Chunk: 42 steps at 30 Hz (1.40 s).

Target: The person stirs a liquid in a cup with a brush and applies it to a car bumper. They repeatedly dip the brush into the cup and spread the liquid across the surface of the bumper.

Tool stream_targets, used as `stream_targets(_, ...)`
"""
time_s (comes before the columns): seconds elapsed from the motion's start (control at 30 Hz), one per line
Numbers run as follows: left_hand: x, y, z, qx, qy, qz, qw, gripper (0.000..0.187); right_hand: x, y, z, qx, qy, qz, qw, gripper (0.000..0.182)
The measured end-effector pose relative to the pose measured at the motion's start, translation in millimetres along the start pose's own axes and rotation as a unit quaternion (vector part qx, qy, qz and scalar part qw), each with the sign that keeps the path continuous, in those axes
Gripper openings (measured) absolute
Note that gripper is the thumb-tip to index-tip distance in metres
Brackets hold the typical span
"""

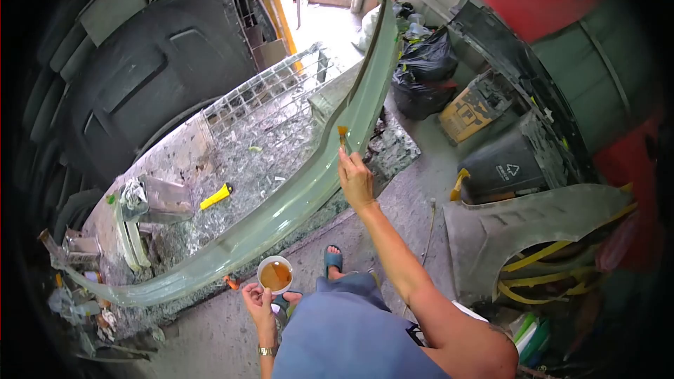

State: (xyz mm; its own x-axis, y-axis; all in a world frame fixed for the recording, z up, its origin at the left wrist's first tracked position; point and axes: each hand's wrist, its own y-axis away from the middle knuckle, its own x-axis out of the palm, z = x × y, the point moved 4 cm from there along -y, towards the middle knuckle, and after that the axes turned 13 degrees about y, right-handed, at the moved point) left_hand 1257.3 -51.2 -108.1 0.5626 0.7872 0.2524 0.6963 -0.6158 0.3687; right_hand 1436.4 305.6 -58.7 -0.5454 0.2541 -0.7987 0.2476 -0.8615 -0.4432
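Right hand [357, 181] grips light brush [342, 133] by handle; left hand [260, 303] pinches spill-prone cup [276, 276]; long, slick strip [298, 201] seems flexible, best held by edges.

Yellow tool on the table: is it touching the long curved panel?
Apart. The head view shows table surface between the yellow tool and the panel.

A blue garment [351, 337], blue open-toed sandals [333, 258] and a metallic watch [266, 351] with a light dial are worn.
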Motion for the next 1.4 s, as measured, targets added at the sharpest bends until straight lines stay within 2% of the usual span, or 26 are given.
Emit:
stream_targets(0.1,-2.7,3.4,-7.5,-0.018,0.036,-0.007,0.999,0.039,14.9,20.1,10.9,-0.008,-0.01,0.016,1.0,0.026)
stream_targets(0.3,-17.6,-3.5,-20.4,-0.003,0.013,0.006,1.0,0.039,39.7,68.8,47.6,0.0,-0.045,0.068,0.997,0.03)
stream_targets(0.43,-28.8,-14.6,-22.7,-0.004,0.015,-0.002,1.0,0.04,36.7,97.9,84.5,-0.004,-0.098,0.136,0.986,0.029)
stream_targets(0.53,-26.4,-21.7,-28.1,-0.01,-0.008,-0.002,1.0,0.04,27.9,114.5,98.9,0.001,-0.226,0.17,0.959,0.019)
stream_targets(0.57,-23.5,-25.8,-27.4,-0.005,-0.006,0.003,1.0,0.041,16.8,114.4,99.6,-0.006,-0.228,0.185,0.956,0.019)
stream_targets(0.63,-24.9,-31.9,-21.1,0.008,-0.002,-0.002,1.0,0.043,-11.5,114.4,102.8,0.154,-0.375,0.294,0.866,0.019)
stream_targets(0.67,-23.5,-34.8,-19.2,0.019,0.001,-0.006,1.0,0.045,-20.7,115.2,106.5,0.146,-0.381,0.328,0.852,0.019)
stream_targets(0.73,-16.2,-36.8,-20.1,0.004,0.016,-0.003,1.0,0.05,-35.7,106.5,116.7,0.024,-0.341,0.337,0.877,0.019)
stream_targets(0.77,-11.9,-37.1,-21.8,0.007,0.019,-0.019,1.0,0.05,-35.3,106.2,125.3,0.015,-0.345,0.349,0.871,0.019)
stream_targets(0.87,-3.9,-35.2,-23.6,0.038,-0.027,-0.007,0.999,0.056,-40.0,105.6,151.0,-0.12,-0.255,0.384,0.879,0.017)
stream_targets(0.9,-2.7,-34.4,-21.8,0.038,-0.024,-0.009,0.999,0.056,-33.7,107.5,154.2,-0.122,-0.254,0.386,0.879,0.017)
stream_targets(0.97,3.2,-31.2,-22.3,0.075,-0.027,-0.006,0.997,0.056,-23.7,114.0,160.0,-0.225,-0.185,0.313,0.904,0.017)
stream_targets(1.0,3.5,-30.2,-20.7,0.076,-0.025,-0.007,0.997,0.056,-19.6,115.4,159.8,-0.228,-0.184,0.313,0.903,0.017)
stream_targets(1.07,6.4,-28.0,-16.9,0.108,-0.048,-0.023,0.993,0.054,-1.9,117.2,146.5,-0.04,-0.263,0.482,0.835,0.015)
stream_targets(1.1,8.6,-27.6,-13.6,0.111,-0.042,-0.019,0.993,0.054,3.3,114.2,136.3,-0.043,-0.258,0.478,0.838,0.015)
stream_targets(1.17,2.4,-27.5,-2.4,0.068,-0.006,-0.062,0.996,0.052,19.5,112.6,109.9,0.143,-0.422,0.53,0.721,0.018)
stream_targets(1.23,-2.5,-24.9,5.4,0.074,0.023,-0.078,0.994,0.051,24.8,102.4,92.2,0.16,-0.449,0.508,0.717,0.018)
stream_targets(1.37,-11.3,-13.2,6.7,0.044,0.01,-0.13,0.99,0.051,56.9,87.9,54.6,0.184,-0.442,0.455,0.751,0.018)
stream_targets(1.4,-14.3,-8.8,6.2,0.046,0.007,-0.145,0.988,0.048,71.8,88.0,43.0,0.166,-0.42,0.421,0.786,0.017)
